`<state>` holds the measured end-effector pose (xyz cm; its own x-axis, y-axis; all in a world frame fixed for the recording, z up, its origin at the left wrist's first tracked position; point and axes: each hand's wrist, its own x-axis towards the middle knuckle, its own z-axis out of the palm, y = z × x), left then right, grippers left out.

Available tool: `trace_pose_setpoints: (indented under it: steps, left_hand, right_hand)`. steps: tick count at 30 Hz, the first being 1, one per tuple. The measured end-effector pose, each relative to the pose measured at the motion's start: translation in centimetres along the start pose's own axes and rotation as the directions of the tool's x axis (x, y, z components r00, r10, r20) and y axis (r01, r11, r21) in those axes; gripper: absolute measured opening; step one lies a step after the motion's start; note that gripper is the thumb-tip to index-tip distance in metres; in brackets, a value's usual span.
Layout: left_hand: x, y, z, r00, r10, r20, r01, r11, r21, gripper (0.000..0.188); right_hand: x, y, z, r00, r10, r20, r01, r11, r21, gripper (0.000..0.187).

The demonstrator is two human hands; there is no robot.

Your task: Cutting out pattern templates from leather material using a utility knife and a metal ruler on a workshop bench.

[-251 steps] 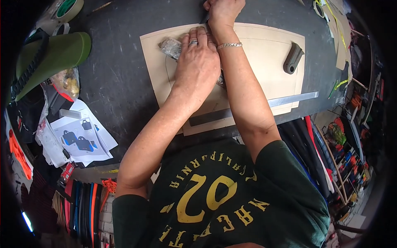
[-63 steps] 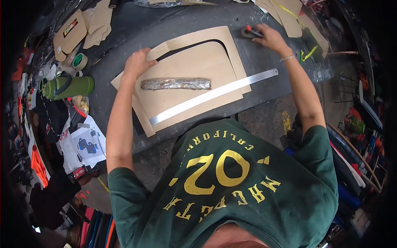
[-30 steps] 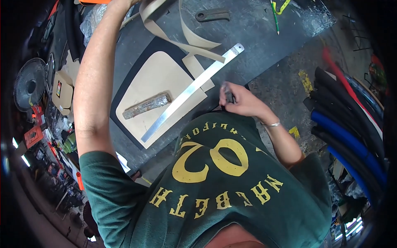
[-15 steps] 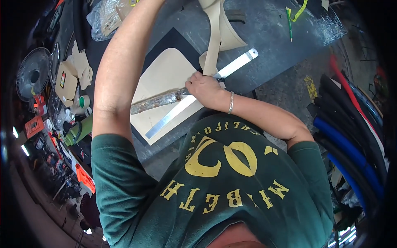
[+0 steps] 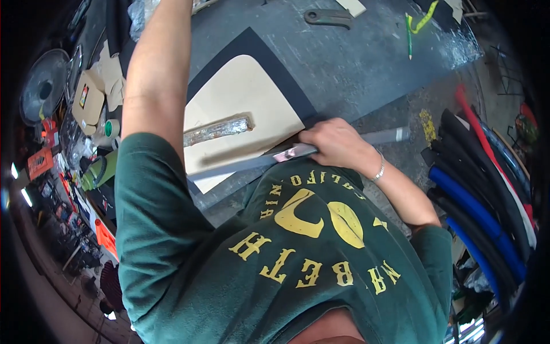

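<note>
Clock directions are taken from the middle of the cream card panel with a rounded corner (image 5: 246, 92). The right hand (image 5: 337, 142) is near 4 o'clock, by the near edge of the dark grey tabletop (image 5: 366, 69), its fingers curled shut around a long flat metal ruler (image 5: 246, 164). One ruler end crosses the panel's margin at 7 o'clock, meeting the left sleeve in view; the other juts past the tabletop's edge, over the grey floor (image 5: 395, 114). The left forearm (image 5: 154, 63) covers the 9 o'clock side and leaves at the top; its hand is beyond view, so I cannot tell its state. A bar wrapped in shiny film (image 5: 220, 131) lies on the panel. A black sheet (image 5: 249, 43) borders the panel from 11 to 3 o'clock. Toward 2 o'clock, a broad stretch of scuffed tabletop separates that sheet from a green pencil (image 5: 409, 39); a dark curved handle-shaped piece (image 5: 329, 19) sits nearer 1.
</note>
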<state>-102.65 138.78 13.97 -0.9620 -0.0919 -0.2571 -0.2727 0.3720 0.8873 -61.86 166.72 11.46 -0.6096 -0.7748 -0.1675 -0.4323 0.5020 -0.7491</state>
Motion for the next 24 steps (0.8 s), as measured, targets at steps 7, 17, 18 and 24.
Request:
trace_pose_setpoints:
  steps: [7, 17, 18, 24]
  left_hand:
    - [-15.6, 4.1, -1.5, 0.919, 0.384, 0.095, -0.329, 0.611, 0.720, 0.041]
    - [-30.5, -19.2, 1.3, 0.903, 0.370, 0.217, -0.408, 0.582, 0.703, 0.089]
    - [-31.4, -19.9, 1.6, 0.922, 0.318, 0.221, -0.373, 0.575, 0.728, 0.097]
    - [-30.0, -21.0, 2.9, 0.861, 0.430, 0.271, -0.474, 0.489, 0.732, 0.116]
  right_hand:
    - [-2.9, 0.8, 6.2, 0.866, 0.301, -0.399, -0.248, 0.952, 0.180, 0.015]
    - [-0.7, -0.4, 6.1, 0.663, 0.509, -0.549, -0.505, 0.845, 0.173, 0.023]
    - [-2.1, -0.1, 5.7, 0.644, 0.568, -0.513, -0.554, 0.809, 0.199, 0.025]
    - [-6.4, 2.6, 8.9, 0.599, 0.786, -0.152, -0.704, 0.607, 0.367, 0.031]
